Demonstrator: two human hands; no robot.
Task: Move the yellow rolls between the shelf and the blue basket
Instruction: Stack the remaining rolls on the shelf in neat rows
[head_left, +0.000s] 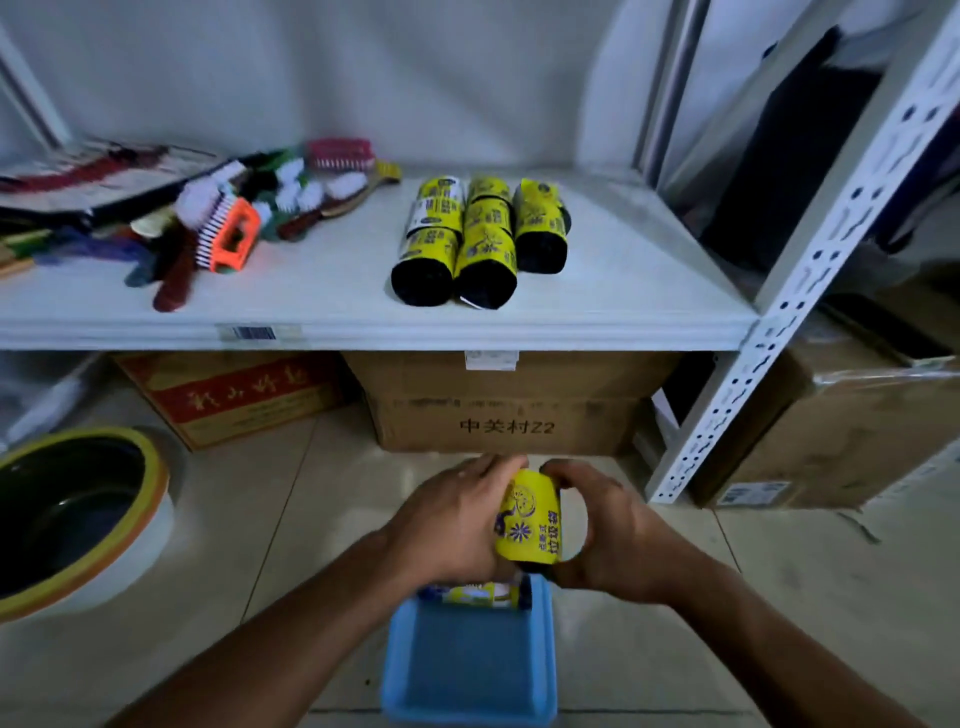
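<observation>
Both hands hold one yellow roll (530, 519) upright above the far end of the blue basket (470, 670) on the floor. My left hand (452, 525) grips its left side and my right hand (608, 535) grips its right side. Another yellow roll (475, 595) lies in the basket's far end, partly hidden under my hands. On the white shelf (332, 291) above, several yellow-labelled black rolls (480, 239) lie in three rows, ends facing me.
A pile of scrubbing brushes (228, 223) covers the shelf's left half. Cardboard boxes (509, 405) sit under the shelf, another box (841, 426) to the right of the perforated white upright (789, 301). A yellow-rimmed basin (78, 514) stands on the floor at left.
</observation>
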